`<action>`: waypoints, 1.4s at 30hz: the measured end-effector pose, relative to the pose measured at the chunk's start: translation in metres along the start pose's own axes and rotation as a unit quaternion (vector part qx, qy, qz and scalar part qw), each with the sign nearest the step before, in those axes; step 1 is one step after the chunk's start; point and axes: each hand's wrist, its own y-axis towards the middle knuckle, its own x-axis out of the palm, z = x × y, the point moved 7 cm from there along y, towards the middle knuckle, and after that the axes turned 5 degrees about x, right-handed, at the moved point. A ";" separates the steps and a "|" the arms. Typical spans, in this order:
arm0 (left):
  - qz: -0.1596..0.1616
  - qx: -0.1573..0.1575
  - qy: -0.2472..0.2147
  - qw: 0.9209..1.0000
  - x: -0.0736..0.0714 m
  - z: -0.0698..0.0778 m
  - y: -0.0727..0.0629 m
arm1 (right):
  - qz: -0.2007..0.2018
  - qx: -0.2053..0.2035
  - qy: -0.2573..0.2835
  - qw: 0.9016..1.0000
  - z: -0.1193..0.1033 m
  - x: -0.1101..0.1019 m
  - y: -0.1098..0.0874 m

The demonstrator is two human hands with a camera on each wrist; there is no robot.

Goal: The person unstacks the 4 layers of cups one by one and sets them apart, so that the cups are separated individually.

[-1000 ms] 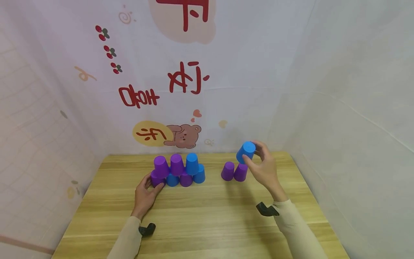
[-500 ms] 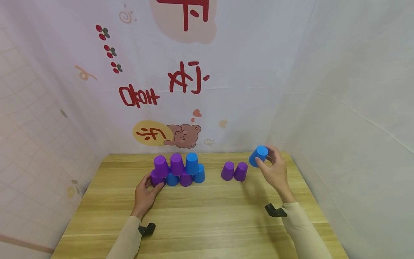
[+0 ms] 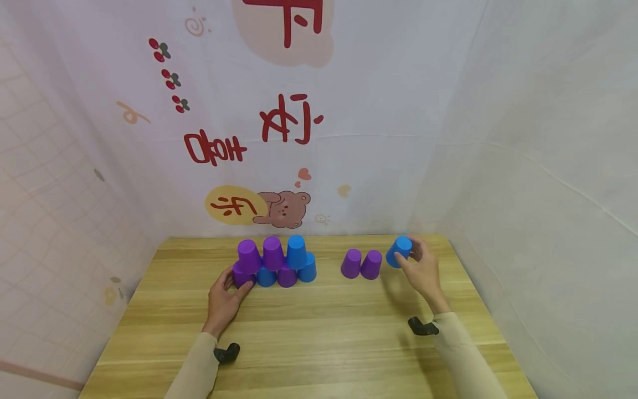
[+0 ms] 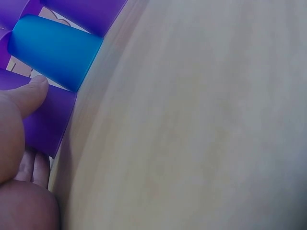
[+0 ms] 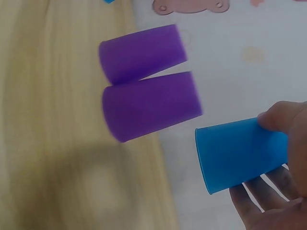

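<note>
My right hand [image 3: 422, 272] grips an upside-down blue cup [image 5: 240, 152], thumb on the near side and fingers behind. In the right wrist view its rim hangs above the table, right of two upside-down purple cups [image 3: 351, 264] that stand side by side. My left hand [image 3: 224, 299] holds the leftmost purple bottom cup [image 4: 50, 120] of a two-level stack, thumb on one side and fingers round the other. That bottom row alternates purple and blue. On it rest two purple cups [image 3: 272, 254] and one blue cup [image 3: 296, 252], all upside down.
The wooden table [image 3: 309, 332] runs back to a white cloth backdrop [image 3: 379, 166] printed with a bear [image 3: 286, 209] and red characters. Cloth walls also flank the table left and right. A gap of bare table separates the stack from the purple pair.
My right hand has carried the blue cup rightward from above the purple pair, then lowered it beside them. The left hand and the stack stay as they were.
</note>
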 end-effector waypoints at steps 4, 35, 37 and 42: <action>-0.003 0.000 0.000 1.000 0.000 0.000 0.000 | -0.020 0.020 -0.002 1.000 0.016 0.007 -0.002; -0.007 -0.006 0.004 1.000 0.001 -0.002 0.001 | -0.066 0.062 -0.005 0.996 0.055 0.033 -0.011; -0.007 -0.003 0.003 1.000 0.001 -0.002 0.001 | -0.066 0.062 -0.006 0.996 0.057 0.033 -0.010; -0.005 0.003 0.000 1.000 0.001 -0.003 0.001 | -0.066 0.061 -0.007 0.996 0.059 0.035 -0.009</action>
